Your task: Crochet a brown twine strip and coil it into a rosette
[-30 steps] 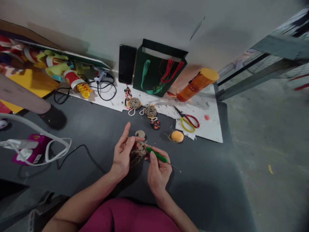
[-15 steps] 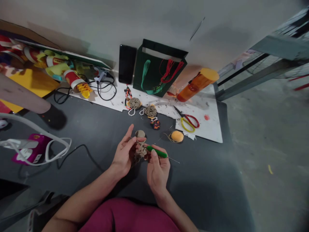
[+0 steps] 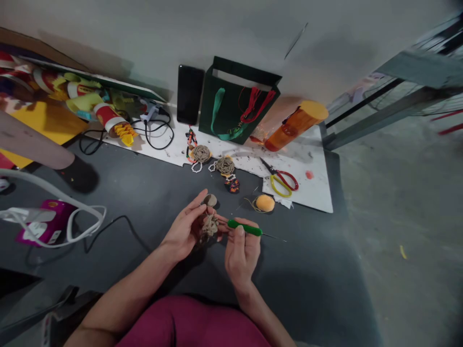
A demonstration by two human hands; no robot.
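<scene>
Between the thumb and fingers of my left hand (image 3: 183,230) is a small piece of beige crochet work (image 3: 210,226), hanging toward my right fingers. My right hand (image 3: 243,250) is closed around the green handle of a crochet hook (image 3: 245,227); a thin metal shaft sticks out to the right of the handle. The hook's working tip is too small to make out. Just beyond my left fingertips sits a small beige ball of yarn (image 3: 210,200). An orange-yellow ball (image 3: 265,203) with thread around it lies to the right.
Scissors (image 3: 280,177) lie on a white board (image 3: 307,188). Crocheted rosettes (image 3: 225,165) with bead loops are in front of my hands. Behind stand a phone (image 3: 190,94), a green paper bag (image 3: 237,106) and an orange bottle (image 3: 294,126). A magenta power block (image 3: 48,219) with cables is at left.
My right hand has moved a little to the right with the crochet hook, away from the left hand. The left hand has shifted slightly, its index finger now lower.
</scene>
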